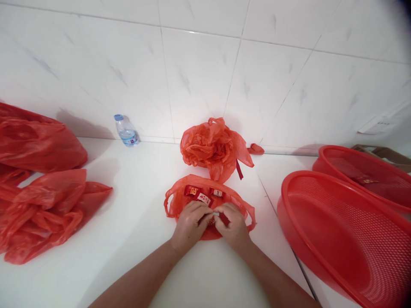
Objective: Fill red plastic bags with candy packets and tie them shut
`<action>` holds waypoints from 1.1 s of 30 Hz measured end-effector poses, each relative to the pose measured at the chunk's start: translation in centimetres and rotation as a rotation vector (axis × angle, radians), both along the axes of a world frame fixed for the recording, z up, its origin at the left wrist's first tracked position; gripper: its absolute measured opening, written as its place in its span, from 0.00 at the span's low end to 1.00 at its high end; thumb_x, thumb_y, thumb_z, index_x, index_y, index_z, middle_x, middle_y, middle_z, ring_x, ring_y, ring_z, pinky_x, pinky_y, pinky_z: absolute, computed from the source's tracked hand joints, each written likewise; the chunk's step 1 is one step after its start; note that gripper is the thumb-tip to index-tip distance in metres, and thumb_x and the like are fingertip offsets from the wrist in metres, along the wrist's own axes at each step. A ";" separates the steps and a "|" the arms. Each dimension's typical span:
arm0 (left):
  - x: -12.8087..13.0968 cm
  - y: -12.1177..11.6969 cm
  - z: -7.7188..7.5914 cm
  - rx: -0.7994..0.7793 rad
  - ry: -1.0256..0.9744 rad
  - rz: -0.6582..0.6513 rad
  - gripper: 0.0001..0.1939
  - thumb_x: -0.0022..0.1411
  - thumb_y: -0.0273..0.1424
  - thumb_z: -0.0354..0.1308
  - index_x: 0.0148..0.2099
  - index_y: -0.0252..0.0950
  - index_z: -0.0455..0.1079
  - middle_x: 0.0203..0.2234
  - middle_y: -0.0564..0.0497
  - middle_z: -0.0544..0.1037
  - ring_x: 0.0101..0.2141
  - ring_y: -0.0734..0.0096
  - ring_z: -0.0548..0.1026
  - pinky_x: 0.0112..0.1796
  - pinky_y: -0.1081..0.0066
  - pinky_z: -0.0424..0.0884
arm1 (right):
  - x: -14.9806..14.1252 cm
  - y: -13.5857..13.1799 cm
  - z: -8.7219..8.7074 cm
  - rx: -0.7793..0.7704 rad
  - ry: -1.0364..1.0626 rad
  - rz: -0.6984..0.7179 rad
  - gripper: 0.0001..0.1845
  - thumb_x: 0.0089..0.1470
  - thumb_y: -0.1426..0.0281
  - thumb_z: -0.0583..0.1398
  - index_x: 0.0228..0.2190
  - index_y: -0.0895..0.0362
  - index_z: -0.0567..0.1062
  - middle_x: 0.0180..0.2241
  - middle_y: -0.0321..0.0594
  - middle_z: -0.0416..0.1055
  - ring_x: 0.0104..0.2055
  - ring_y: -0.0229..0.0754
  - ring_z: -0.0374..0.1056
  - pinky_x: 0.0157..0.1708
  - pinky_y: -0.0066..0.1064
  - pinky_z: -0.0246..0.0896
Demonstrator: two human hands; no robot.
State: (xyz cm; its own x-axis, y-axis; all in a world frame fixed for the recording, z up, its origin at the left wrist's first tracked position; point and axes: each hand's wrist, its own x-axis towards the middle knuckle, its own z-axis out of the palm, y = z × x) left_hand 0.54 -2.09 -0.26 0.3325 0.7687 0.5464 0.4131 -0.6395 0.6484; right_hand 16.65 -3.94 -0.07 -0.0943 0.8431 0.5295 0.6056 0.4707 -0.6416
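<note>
An orange-red plastic bag point(180, 187) lies with its mouth spread open on the white table. Inside it are several small red packets point(192, 190) with gold and white printing. Over the near part of the bag, my left hand point(190, 225) and my right hand point(233, 225) meet fingertip to fingertip. Both are closed in a pinch on a small pale strip point(216, 213), one at each end. Most of the strip is covered by my fingers, so its kind is unclear. My hands hide part of the bag's contents.
Crumpled orange-red bags point(208, 143) lie behind, by the tiled wall. Filled red bags point(41, 214) stand at left, near a water bottle point(128, 136). At right are two red mesh baskets point(308, 214), with a cardboard box point(385, 155) behind.
</note>
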 end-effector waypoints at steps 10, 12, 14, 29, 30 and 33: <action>-0.1 0.1 0.0 -0.014 0.002 0.009 0.06 0.61 0.27 0.55 0.38 0.39 0.72 0.33 0.50 0.76 0.35 0.70 0.72 0.38 0.68 0.70 | 0.4 -0.3 0.5 0.012 0.027 0.019 0.11 0.48 0.77 0.57 0.36 0.55 0.70 0.33 0.38 0.69 0.37 0.41 0.65 0.39 0.36 0.61; -0.2 0.2 0.1 -0.005 -0.001 0.011 0.05 0.61 0.27 0.54 0.38 0.39 0.72 0.32 0.51 0.76 0.34 0.71 0.72 0.38 0.68 0.69 | 0.4 -0.2 0.6 0.019 0.017 0.011 0.08 0.48 0.77 0.57 0.32 0.55 0.70 0.32 0.38 0.68 0.36 0.41 0.65 0.38 0.35 0.61; -0.2 0.2 0.1 0.003 0.002 0.017 0.06 0.61 0.26 0.54 0.38 0.39 0.71 0.31 0.51 0.76 0.34 0.71 0.71 0.37 0.68 0.69 | 0.4 -0.2 0.5 0.001 0.009 0.017 0.06 0.49 0.77 0.56 0.29 0.55 0.70 0.31 0.38 0.67 0.35 0.40 0.64 0.37 0.35 0.61; 0.1 -0.3 0.1 0.010 0.025 -0.019 0.07 0.62 0.24 0.51 0.36 0.38 0.70 0.32 0.49 0.74 0.36 0.69 0.71 0.39 0.66 0.68 | 0.0 -0.4 0.6 -0.060 0.074 0.044 0.05 0.51 0.75 0.54 0.26 0.55 0.68 0.27 0.36 0.67 0.32 0.39 0.63 0.35 0.34 0.61; 0.1 -0.3 0.2 0.005 0.022 -0.019 0.07 0.61 0.24 0.51 0.36 0.38 0.70 0.32 0.49 0.74 0.36 0.69 0.71 0.39 0.66 0.68 | 0.0 -0.4 0.7 -0.064 0.081 0.042 0.04 0.51 0.75 0.55 0.27 0.55 0.68 0.27 0.36 0.68 0.32 0.40 0.63 0.35 0.34 0.61; 0.1 -0.2 0.3 -0.012 0.015 0.011 0.06 0.60 0.24 0.53 0.38 0.38 0.69 0.32 0.49 0.73 0.35 0.68 0.70 0.37 0.66 0.68 | 0.0 -0.4 0.7 -0.087 0.088 0.042 0.04 0.50 0.75 0.56 0.28 0.55 0.69 0.28 0.36 0.68 0.33 0.40 0.64 0.36 0.33 0.61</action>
